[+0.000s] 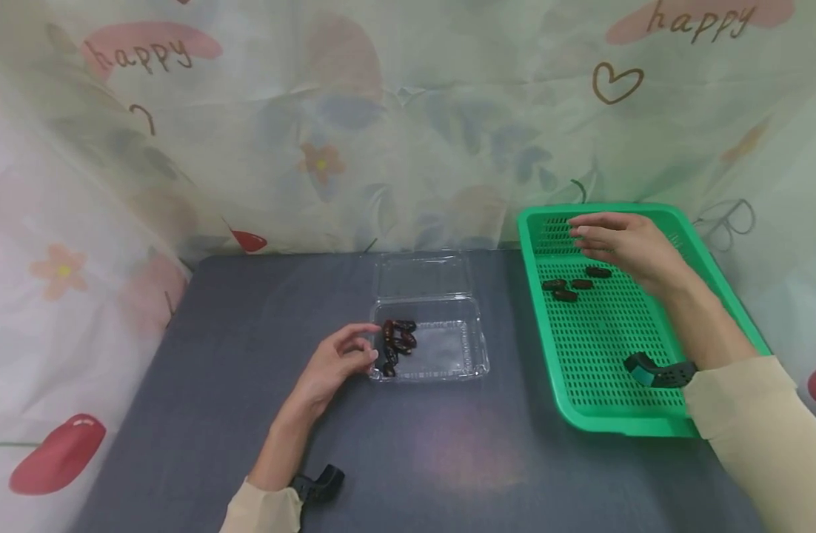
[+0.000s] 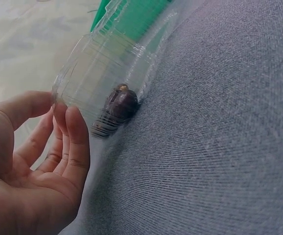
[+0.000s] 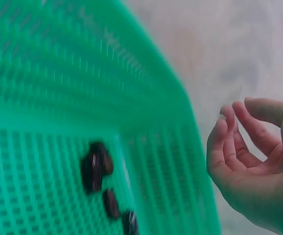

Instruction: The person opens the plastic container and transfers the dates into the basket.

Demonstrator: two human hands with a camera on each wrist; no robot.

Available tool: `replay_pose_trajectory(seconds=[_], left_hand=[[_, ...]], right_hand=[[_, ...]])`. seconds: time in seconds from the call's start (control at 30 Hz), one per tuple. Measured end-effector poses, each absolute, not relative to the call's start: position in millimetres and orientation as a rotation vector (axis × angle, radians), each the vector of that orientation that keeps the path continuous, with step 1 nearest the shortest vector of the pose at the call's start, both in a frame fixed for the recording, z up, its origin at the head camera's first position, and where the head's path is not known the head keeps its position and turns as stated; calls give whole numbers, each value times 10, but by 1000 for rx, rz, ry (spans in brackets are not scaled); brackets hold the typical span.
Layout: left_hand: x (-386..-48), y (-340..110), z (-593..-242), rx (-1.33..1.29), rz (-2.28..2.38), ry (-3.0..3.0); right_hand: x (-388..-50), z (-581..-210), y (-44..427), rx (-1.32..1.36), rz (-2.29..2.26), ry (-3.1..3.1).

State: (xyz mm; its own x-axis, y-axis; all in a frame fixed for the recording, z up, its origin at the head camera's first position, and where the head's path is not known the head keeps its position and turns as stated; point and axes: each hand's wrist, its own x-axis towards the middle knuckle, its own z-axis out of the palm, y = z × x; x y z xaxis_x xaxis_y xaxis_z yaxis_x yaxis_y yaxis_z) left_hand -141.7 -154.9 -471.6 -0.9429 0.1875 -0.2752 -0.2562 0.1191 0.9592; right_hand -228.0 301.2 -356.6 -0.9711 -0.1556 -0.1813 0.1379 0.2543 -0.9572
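My left hand (image 1: 335,363) is at the left side of a clear plastic clamshell box (image 1: 441,352), its thumb and fingertips pinching the rim, as the left wrist view shows. Several dark brown dates (image 1: 399,342) lie bunched in the left part of the box; through its wall they also appear as dates (image 2: 118,110) in the left wrist view. Over the far part of a green perforated basket (image 1: 581,370), my right hand (image 1: 624,244) hovers with loosely bent fingers and nothing in them. Below it, several dates (image 1: 565,295) lie on the basket floor.
The box's lid (image 1: 423,275) is folded back, away from me. Both box and basket stand on a grey cloth-covered table (image 1: 248,333), the basket to the right. A patterned curtain (image 1: 408,148) hangs behind the table.
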Motion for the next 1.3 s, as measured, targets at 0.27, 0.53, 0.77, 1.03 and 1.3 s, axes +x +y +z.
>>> replay_pose_trajectory(seconds=[0.27, 0.53, 0.77, 1.03, 1.3], left_hand=[[-1448, -1527, -4720, -41, 1883, 2090], [-1452, -1524, -4713, -50, 1873, 2114], [-1440, -1505, -4724, -53, 1863, 2126], [-1443, -1503, -4704, -39, 1861, 2134], [-1450, -1506, -4726, -70, 1863, 2115]], right_hand=[[-2091, -3334, 2527, -144, -1745, 2287], [-1970, -3311, 2060, -182, -1703, 2245], [-1882, -3478, 1706, -264, -1712, 2179], [-1751, -3638, 1346, -301, -1624, 2181], [-1571, -3795, 1067, -357, -1585, 2224]])
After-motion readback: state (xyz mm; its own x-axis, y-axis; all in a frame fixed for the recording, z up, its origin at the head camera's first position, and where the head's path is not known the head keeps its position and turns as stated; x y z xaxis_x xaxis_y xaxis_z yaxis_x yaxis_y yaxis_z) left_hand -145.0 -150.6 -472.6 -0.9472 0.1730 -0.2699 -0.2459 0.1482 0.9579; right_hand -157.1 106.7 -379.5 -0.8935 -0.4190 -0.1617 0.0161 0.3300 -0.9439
